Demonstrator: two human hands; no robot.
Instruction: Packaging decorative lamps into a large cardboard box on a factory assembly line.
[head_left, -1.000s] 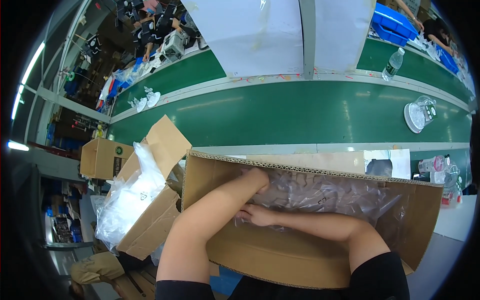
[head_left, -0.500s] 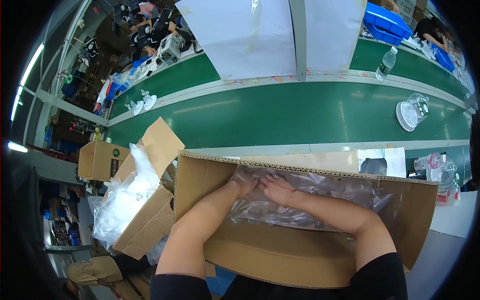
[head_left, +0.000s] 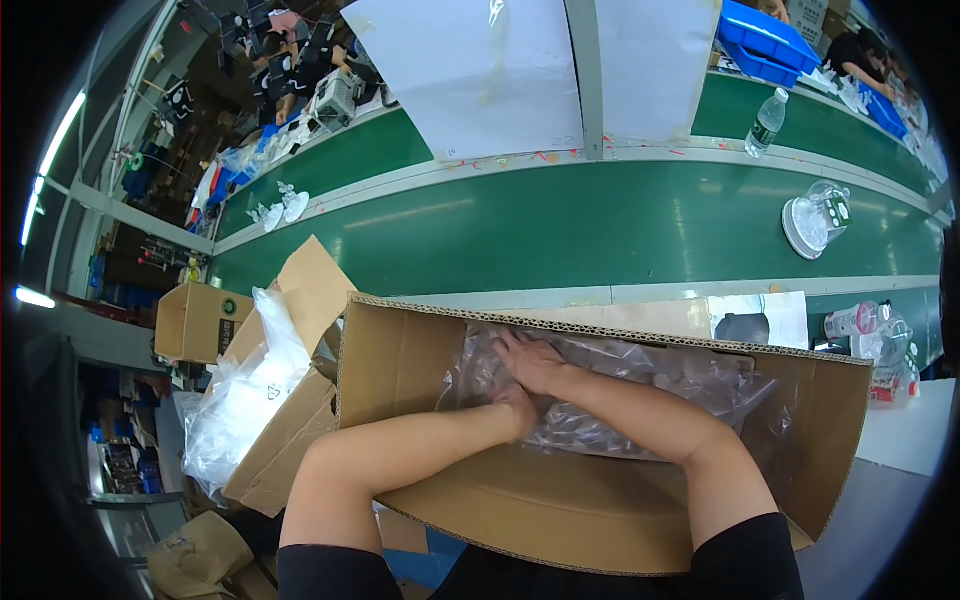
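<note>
A large cardboard box [head_left: 560, 500] lies open before me, with a clear plastic bag [head_left: 640, 385] spread along its inside. My right hand [head_left: 532, 362] rests on the film toward the box's left end, its fingers stretched out and apart. Just nearer to me, my left hand [head_left: 515, 408] touches the same film, bent inward at the wrist. The left fingers are mostly hidden. Whether they pinch the film does not show. What lies under the plastic cannot be made out clearly.
Left of my box stands another open carton [head_left: 285, 440] holding white plastic wrapping [head_left: 245, 400]. Beyond runs a green bench [head_left: 500, 235] with a bottle [head_left: 766, 124] and a clear plastic cup-like piece [head_left: 815, 222]. Bottles [head_left: 885, 345] stand at right; people work at the far bench.
My left hand has come back toward me and slightly right, below the right hand. The right hand has shifted slightly left and its fingers have spread over the film.
</note>
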